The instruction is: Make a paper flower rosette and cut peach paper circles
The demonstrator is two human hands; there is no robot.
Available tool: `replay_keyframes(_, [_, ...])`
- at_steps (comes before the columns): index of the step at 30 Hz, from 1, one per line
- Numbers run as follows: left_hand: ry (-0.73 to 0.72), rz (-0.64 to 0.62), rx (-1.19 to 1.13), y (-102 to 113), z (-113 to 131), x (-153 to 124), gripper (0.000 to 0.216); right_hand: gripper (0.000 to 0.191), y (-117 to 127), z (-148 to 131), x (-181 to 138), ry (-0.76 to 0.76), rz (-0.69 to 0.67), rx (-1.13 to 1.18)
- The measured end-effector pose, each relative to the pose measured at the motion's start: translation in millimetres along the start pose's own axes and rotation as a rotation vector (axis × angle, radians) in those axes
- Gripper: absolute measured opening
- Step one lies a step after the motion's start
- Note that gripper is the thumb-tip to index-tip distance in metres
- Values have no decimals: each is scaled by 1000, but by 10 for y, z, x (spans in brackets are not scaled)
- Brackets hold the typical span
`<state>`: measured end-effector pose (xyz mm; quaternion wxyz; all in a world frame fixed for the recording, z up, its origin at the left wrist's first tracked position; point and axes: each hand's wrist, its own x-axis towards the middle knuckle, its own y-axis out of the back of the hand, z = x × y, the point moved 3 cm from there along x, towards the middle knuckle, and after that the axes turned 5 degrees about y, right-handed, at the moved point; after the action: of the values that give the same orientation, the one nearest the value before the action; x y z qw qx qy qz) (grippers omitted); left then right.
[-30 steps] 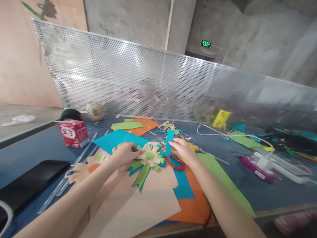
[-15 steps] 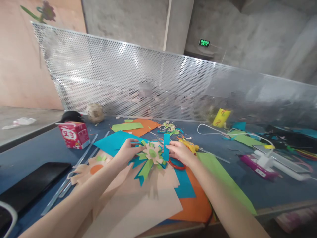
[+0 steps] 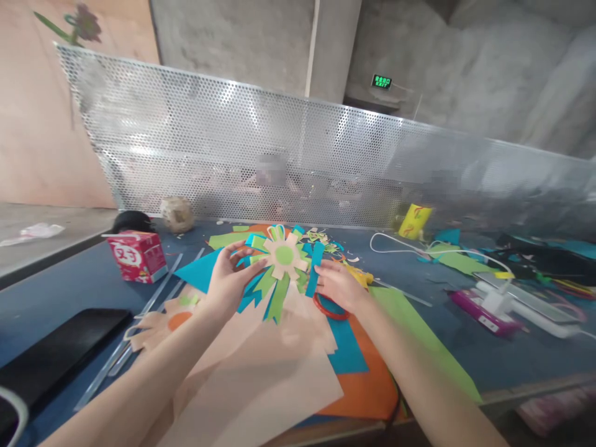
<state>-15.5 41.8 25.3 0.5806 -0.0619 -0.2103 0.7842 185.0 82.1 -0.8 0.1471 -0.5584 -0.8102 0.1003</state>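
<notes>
My left hand (image 3: 228,282) holds up a layered paper flower (image 3: 280,259) of beige, green and teal, tilted so its face shows, with ribbon tails hanging down. My right hand (image 3: 339,287) pinches a small teal paper strip (image 3: 316,269) beside the flower's right edge. Red-handled scissors (image 3: 328,308) lie on the paper just below my right hand. Beige, orange and teal sheets (image 3: 279,379) lie spread under both arms on the blue table.
A red carton (image 3: 136,255) and a twine ball (image 3: 177,213) stand at the left, a black tablet (image 3: 51,351) nearer. A yellow glue gun (image 3: 357,275), a yellow cup (image 3: 412,221), a white cable, power strip (image 3: 526,307) and paper scraps lie right. A perforated metal screen (image 3: 326,161) closes the far side.
My left hand has lifted the paper flower off the sheets and tilted it up. My right hand has kept the teal strip close to the flower's right side.
</notes>
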Motion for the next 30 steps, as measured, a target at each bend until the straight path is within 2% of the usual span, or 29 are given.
replay_keyframes(3, [14, -53, -38, -31, -36, -32, 52, 25, -56, -19, -9, 63, -44, 84])
replay_keyframes(6, [79, -135, -46, -59, -51, -61, 53, 20, -57, -75, -15, 138, -26, 70])
replay_keyframes(12, [400, -365, 41, -71, -95, -119, 28, 21, -67, -151, -47, 200, 8, 23])
replay_keyframes(14, [447, -329, 63, -46, -115, -116, 28, 21, -75, -156, -59, 201, -4, 2])
replay_keyframes(17, [442, -250, 30, -26, -135, -90, 30, 23, -71, -190, -81, 211, -17, -39])
replay_keyframes(22, [341, -112, -63, -20, -114, -58, 26, 26, -47, -266, -139, 190, 38, -17])
replay_keyframes(25, [267, -19, -111, -16, -99, -71, 25, 26, -97, -205, -157, 113, -11, 4])
replay_keyframes(28, [223, -10, -127, -42, -115, -101, 25, 22, -149, -110, -147, 112, -42, -78])
replay_keyframes(30, [217, -22, -127, -67, -139, -125, 25, 18, -154, -77, -131, 154, -14, -163])
